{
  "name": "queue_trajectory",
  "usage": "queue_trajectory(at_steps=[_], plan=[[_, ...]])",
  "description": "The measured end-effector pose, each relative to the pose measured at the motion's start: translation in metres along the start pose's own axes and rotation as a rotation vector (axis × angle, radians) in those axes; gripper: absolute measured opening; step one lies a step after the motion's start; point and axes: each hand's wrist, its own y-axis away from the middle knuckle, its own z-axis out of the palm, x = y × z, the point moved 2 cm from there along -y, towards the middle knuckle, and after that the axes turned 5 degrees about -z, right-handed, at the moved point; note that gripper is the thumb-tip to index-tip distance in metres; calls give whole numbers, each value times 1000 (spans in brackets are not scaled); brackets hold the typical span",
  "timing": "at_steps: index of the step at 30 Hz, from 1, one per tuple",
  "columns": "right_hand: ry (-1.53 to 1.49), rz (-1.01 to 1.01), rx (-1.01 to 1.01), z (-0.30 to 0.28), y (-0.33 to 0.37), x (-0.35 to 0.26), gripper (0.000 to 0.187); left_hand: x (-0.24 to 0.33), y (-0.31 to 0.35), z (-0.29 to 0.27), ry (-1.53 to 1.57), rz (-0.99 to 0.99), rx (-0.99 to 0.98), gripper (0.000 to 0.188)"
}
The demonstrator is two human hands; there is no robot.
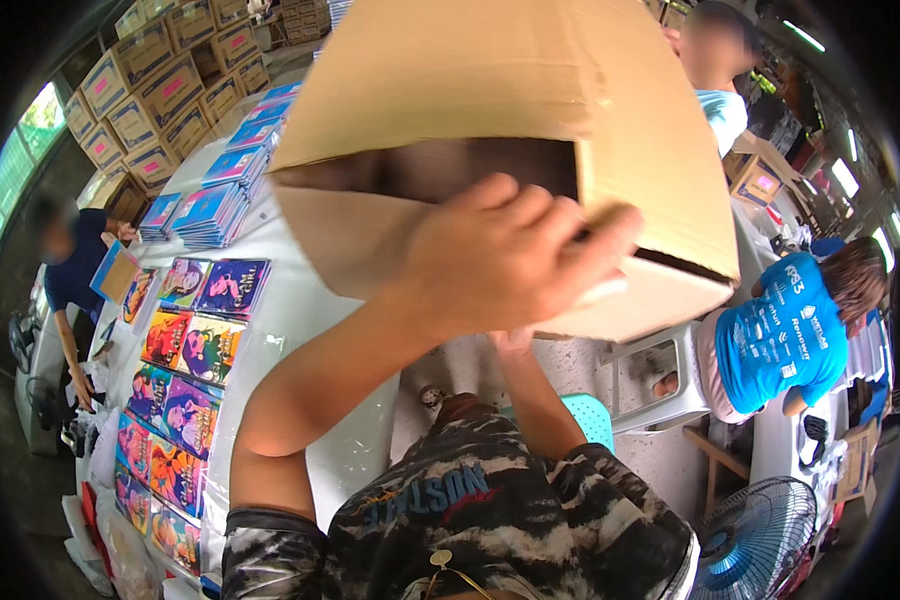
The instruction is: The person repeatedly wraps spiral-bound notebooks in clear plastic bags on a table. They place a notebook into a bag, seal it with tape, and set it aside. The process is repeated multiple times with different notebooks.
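A large brown cardboard box (450,90) fills the upper middle of the head view, raised and tilted, with a dark gap between its flaps facing me. Across that gap reaches my left hand (515,250), its fingers bent over the edge of a flap; motion blurs the fingers nearest the right. Under the box's near lower edge, my right hand (513,341) holds it from below, and most of its fingers are hidden behind the cardboard. What lies inside the box is too dark to make out.
On the left, a white-covered table (345,450) bears rows of colourful booklets (185,395) and blue stacks (215,210). Cartons (160,90) are piled behind. One person (60,255) is at far left, another (725,100) beyond the box. A blue-shirted person (780,325), white stool (660,385) and fan (755,540) are right.
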Motion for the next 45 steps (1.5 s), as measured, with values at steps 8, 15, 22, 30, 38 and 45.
queue_trajectory(at_steps=[8, 15, 22, 30, 38, 45], plan=[[122, 46, 220, -42, 23, -44, 69, 8, 24, 27, 343, -194, -185, 67], [287, 168, 632, -136, 28, -48, 69, 9, 86, 27, 365, -338, -353, 70], [393, 232, 1082, -260, 25, -36, 69, -16, 237, -38, 352, -1065, -871, 63], [278, -30, 1205, -333, -71, 7, 70, 89, 366, -162, -567, -1997, -1046, 76], [253, -3, 1065, -343, -176, 100, 73, 146, 390, -158, -899, -2249, -1191, 84], [698, 363, 1049, -296, -219, 158, 58, 141, 384, -158, -935, -2267, -1138, 81]])
